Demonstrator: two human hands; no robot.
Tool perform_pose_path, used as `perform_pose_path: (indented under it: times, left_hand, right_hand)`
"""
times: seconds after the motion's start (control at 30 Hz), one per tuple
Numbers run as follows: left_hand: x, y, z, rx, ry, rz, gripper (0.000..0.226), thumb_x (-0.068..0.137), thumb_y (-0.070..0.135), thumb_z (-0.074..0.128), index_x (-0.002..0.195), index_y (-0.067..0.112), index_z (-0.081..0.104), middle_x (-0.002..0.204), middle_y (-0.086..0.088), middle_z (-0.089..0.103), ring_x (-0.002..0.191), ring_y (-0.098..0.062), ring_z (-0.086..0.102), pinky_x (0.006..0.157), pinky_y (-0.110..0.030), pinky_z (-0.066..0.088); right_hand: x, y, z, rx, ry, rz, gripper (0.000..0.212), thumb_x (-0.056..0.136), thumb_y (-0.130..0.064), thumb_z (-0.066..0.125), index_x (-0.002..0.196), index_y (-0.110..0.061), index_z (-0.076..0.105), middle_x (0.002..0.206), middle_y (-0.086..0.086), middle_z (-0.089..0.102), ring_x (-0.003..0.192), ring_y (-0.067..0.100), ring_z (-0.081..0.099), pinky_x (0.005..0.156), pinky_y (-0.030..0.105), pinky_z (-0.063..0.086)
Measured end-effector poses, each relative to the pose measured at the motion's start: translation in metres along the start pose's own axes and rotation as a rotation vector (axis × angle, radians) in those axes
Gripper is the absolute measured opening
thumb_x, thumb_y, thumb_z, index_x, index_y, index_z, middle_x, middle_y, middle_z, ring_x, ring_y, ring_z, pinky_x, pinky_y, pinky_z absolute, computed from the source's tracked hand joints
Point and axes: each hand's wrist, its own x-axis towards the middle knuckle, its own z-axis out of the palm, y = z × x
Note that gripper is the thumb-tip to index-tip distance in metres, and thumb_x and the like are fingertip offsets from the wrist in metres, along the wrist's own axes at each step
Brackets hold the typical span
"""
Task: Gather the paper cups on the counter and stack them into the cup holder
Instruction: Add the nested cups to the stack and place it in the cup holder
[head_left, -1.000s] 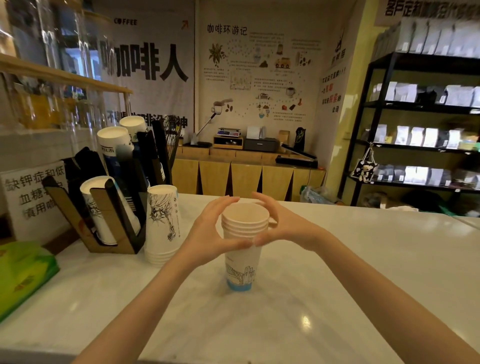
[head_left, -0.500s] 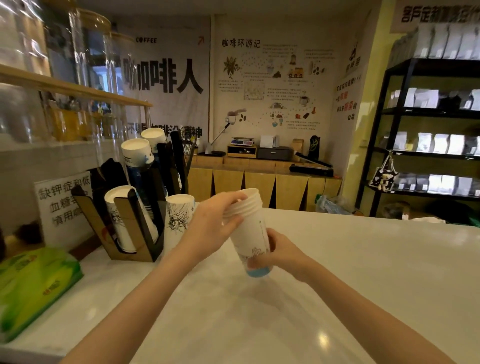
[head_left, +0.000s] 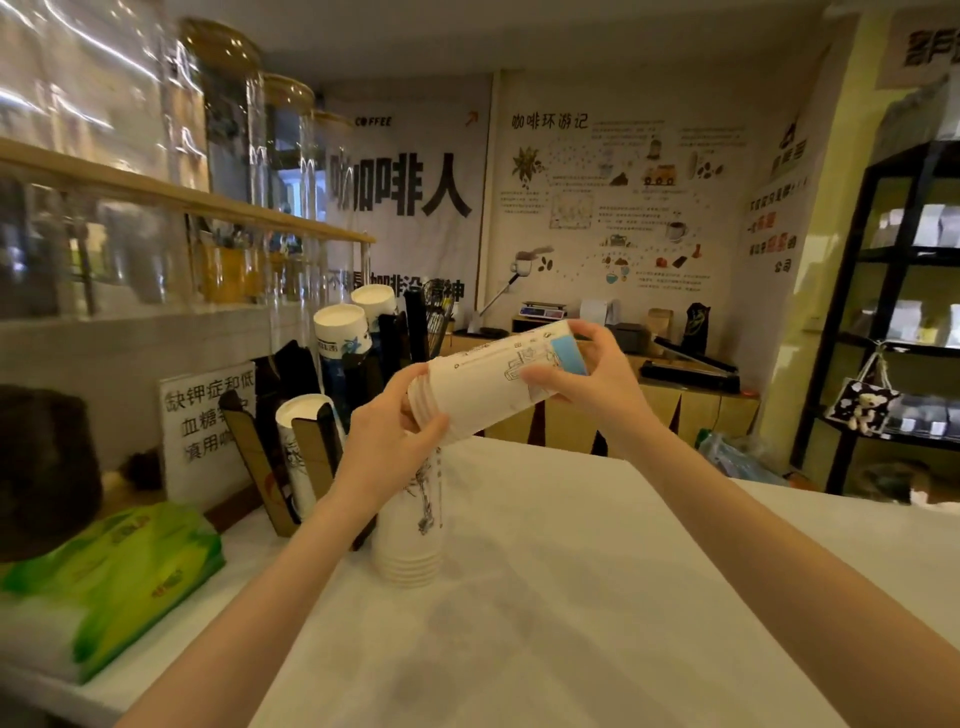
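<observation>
Gripping nested cups (head_left: 488, 382) both hands, left (head_left: 387, 441), right (head_left: 587, 382), above white counter (head_left: 597, 597); café shelving (head_left: 893, 312) right.

Two hands are showing, the left hand (head_left: 387, 441) and the right hand (head_left: 582, 376), and between them they are gripping one nested stack (head_left: 488, 384) whose rims are showing about four cups. One more stack (head_left: 410, 525), upside down, is standing on the counter (head_left: 571, 597) near the holder (head_left: 306, 441), with roughly five rims showing at its base. Three cup columns are sitting in the holder, and one green pack (head_left: 119, 577) is lying at the near left.
</observation>
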Motion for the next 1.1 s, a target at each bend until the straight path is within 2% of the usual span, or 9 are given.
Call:
perform_pose_path:
  times: [0.13,0.27,0.4,0.53,0.6,0.73,0.83,0.97,1.1]
  left_hand:
    - [-0.003,-0.012,-0.002,0.042,-0.045,-0.129,0.063,0.080,0.030,0.062,0.135,0.027,0.031,0.088,0.003,0.059,0.074,-0.002,0.056,0.062,-0.011,0.040]
    - [-0.017,-0.026,0.002,0.017,-0.096,-0.255,0.071,0.080,0.033,0.061,0.138,0.027,0.021,0.112,-0.011,0.064,0.100,-0.023,0.061,0.086,-0.031,0.047]
    - [-0.027,-0.047,0.005,0.019,-0.109,-0.413,0.071,0.078,0.038,0.062,0.136,0.031,0.021,0.118,-0.010,0.062,0.104,-0.028,0.060,0.094,-0.046,0.049]
    - [-0.040,-0.067,0.012,0.017,-0.125,-0.507,0.071,0.078,0.035,0.063,0.136,0.022,0.025,0.107,-0.009,0.066,0.082,-0.020,0.066,0.061,-0.021,0.052]
    - [-0.047,-0.074,0.016,-0.029,-0.143,-0.553,0.070,0.078,0.030,0.064,0.135,0.020,0.026,0.093,-0.008,0.067,0.066,-0.018,0.064,0.048,-0.019,0.049]
    - [-0.059,-0.086,0.023,-0.107,-0.176,-0.630,0.074,0.078,0.028,0.064,0.138,0.024,0.019,0.104,-0.015,0.065,0.073,-0.019,0.059,0.045,-0.019,0.046]
    - [-0.065,-0.089,0.026,-0.129,-0.166,-0.641,0.072,0.080,0.028,0.062,0.138,0.026,0.018,0.094,-0.008,0.065,0.067,-0.016,0.058,0.046,-0.020,0.046]
    - [-0.066,-0.092,0.024,-0.069,-0.164,-0.646,0.074,0.079,0.036,0.062,0.137,0.028,0.019,0.118,-0.014,0.062,0.100,-0.028,0.061,0.070,-0.032,0.050]
    - [-0.065,-0.091,0.016,0.006,-0.251,-0.646,0.076,0.078,0.042,0.060,0.139,0.026,0.018,0.127,-0.013,0.055,0.111,-0.029,0.056,0.082,-0.033,0.047]
  right_hand:
    - [0.022,-0.009,0.028,-0.064,-0.048,-0.103,0.079,0.067,-0.024,0.078,0.132,-0.018,0.035,0.121,0.001,0.049,0.103,0.016,0.057,0.072,0.020,0.056]
    - [0.036,-0.006,0.060,-0.124,-0.165,-0.114,0.078,0.068,-0.024,0.078,0.132,-0.018,0.034,0.119,0.000,0.051,0.100,0.014,0.055,0.073,0.022,0.053]
    - [0.039,0.011,0.083,-0.163,-0.233,-0.102,0.083,0.065,-0.025,0.080,0.134,-0.017,0.033,0.114,-0.004,0.048,0.101,0.015,0.054,0.080,0.027,0.051]
    - [0.036,0.033,0.096,-0.182,-0.287,-0.043,0.087,0.063,-0.027,0.081,0.135,-0.019,0.032,0.126,0.004,0.050,0.103,0.018,0.055,0.085,0.033,0.052]
    - [0.031,0.043,0.100,-0.198,-0.308,-0.027,0.088,0.063,-0.026,0.081,0.135,-0.019,0.031,0.130,0.006,0.048,0.103,0.017,0.054,0.084,0.030,0.051]
    - [0.021,0.059,0.107,-0.240,-0.359,-0.016,0.087,0.064,-0.028,0.081,0.135,-0.019,0.031,0.132,0.005,0.048,0.099,0.013,0.051,0.082,0.028,0.049]
    - [0.017,0.066,0.109,-0.269,-0.347,-0.018,0.086,0.062,-0.032,0.081,0.133,-0.020,0.033,0.129,0.003,0.051,0.098,0.011,0.051,0.080,0.026,0.048]
    - [0.017,0.064,0.108,-0.287,-0.361,-0.015,0.084,0.063,-0.031,0.081,0.132,-0.018,0.035,0.126,0.002,0.053,0.096,0.010,0.052,0.078,0.026,0.049]
    - [0.014,0.065,0.100,-0.208,-0.520,0.157,0.089,0.068,-0.030,0.077,0.139,-0.018,0.026,0.129,0.002,0.050,0.102,0.011,0.050,0.074,0.018,0.046]
